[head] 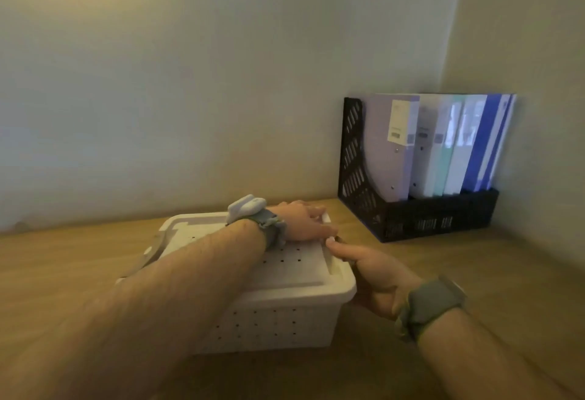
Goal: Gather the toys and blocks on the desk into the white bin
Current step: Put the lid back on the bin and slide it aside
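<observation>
Dim, warm indoor light with a yellow glow at the top left of the wall (190,67), soft blur throughout, folders (443,143) smeared, wide-angle stretching at the edges, and faint shadows on the desk (474,260).

Bare desk (474,273) is lying open right of the white bin (285,314), while the black file rack (411,219) is blocking the far corner
</observation>
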{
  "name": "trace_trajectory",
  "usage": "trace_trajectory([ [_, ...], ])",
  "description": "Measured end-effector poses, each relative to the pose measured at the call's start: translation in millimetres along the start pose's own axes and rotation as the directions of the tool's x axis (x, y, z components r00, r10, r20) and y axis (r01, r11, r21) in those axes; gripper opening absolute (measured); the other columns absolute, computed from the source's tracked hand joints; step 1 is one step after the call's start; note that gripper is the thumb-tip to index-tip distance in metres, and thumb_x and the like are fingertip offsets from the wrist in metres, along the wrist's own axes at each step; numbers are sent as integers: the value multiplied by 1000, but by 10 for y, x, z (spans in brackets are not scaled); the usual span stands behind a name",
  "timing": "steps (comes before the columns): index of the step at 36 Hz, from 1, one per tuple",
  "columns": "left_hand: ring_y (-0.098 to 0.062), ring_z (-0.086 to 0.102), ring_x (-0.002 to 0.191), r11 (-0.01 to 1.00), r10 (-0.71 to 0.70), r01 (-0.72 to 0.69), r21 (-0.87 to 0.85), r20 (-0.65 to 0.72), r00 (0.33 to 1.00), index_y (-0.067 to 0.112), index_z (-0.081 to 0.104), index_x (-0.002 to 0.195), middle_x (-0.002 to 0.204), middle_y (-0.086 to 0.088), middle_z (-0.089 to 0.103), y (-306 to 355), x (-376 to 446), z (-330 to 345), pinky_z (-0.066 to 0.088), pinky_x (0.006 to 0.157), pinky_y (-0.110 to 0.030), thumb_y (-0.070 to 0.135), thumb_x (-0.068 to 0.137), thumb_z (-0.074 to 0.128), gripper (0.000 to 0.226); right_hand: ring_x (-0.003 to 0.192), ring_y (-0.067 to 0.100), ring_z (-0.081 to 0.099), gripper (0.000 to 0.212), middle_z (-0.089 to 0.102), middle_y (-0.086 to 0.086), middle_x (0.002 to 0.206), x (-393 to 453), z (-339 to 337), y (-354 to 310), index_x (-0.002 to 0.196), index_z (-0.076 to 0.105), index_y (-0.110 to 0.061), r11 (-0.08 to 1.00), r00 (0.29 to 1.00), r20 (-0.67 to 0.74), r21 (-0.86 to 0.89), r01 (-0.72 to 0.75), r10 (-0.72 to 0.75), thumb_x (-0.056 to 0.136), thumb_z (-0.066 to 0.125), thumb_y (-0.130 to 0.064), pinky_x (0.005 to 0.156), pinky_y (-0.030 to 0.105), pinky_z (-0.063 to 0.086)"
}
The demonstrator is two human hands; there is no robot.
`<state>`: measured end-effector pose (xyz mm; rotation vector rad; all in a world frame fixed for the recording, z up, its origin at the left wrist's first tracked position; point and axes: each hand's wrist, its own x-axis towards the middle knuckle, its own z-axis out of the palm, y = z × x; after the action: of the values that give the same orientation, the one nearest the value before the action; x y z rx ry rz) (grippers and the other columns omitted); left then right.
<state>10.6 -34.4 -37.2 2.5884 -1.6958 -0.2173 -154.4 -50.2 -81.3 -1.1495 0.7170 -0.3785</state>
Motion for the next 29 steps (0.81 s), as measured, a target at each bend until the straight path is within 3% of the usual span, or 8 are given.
trace_trajectory([
  [6,-26,39,134,996,-14,17,-87,34,999,46,27,146,149,3,39,15,15,-1,32,105,-42,79,73,47,82,120,42,54,36,59,24,129,74,-143,99,120,65,-1,995,997,75,101,-13,5,87,56,-15,110,50,33],
  [9,-24,47,126,992,-14,18,-121,32,999,43,29,146,143,1,47,16,0,-42,37,104,-38,76,74,50,82,121,45,53,36,61,27,125,65,-152,93,118,65,-3,999,998,57,21,32,-33,86,61,-18,107,55,36],
  [12,-22,52,119,991,-17,20,-130,28,999,41,32,145,136,2,52,40,7,-53,39,91,-32,74,75,54,81,104,41,63,32,63,29,118,49,-143,56,117,63,-1,990,994,-12,-90,109,-111,87,62,-14,86,49,52],
  [14,-22,52,119,988,-24,27,-151,24,999,40,34,145,135,2,53,52,10,-62,37,89,-30,72,75,56,80,93,37,65,24,67,27,111,45,-142,35,110,67,-4,971,985,-36,-180,160,-169,88,62,-12,75,42,51],
  [18,-21,50,122,979,-5,3,-203,-10,1000,39,38,143,138,2,51,10,-5,-32,38,100,-33,67,78,58,74,89,33,57,25,68,25,105,45,-149,47,105,71,-6,961,978,-57,-206,183,-198,89,65,-23,78,45,38],
  [21,-22,48,125,975,-4,-3,-220,-29,1000,43,39,141,141,2,49,-38,-2,7,37,101,-34,68,79,56,69,92,30,53,45,61,14,100,54,-134,66,117,67,-5,995,993,-71,-31,96,-98,91,59,-41,80,43,38],
  [25,-23,44,129,976,2,-13,-219,-50,999,46,41,139,142,5,48,-70,54,29,34,107,-38,67,82,50,62,99,30,45,48,53,16,107,84,-111,56,130,57,1,990,998,-66,144,-3,13,95,54,-32,86,40,32],
  [29,-27,41,131,983,-5,-15,-184,-108,994,49,45,134,142,7,49,-75,94,71,29,102,-37,59,92,39,44,101,36,56,36,63,23,114,118,12,24,119,65,0,999,993,-121,54,1,6,91,59,-23,100,47,42],
])
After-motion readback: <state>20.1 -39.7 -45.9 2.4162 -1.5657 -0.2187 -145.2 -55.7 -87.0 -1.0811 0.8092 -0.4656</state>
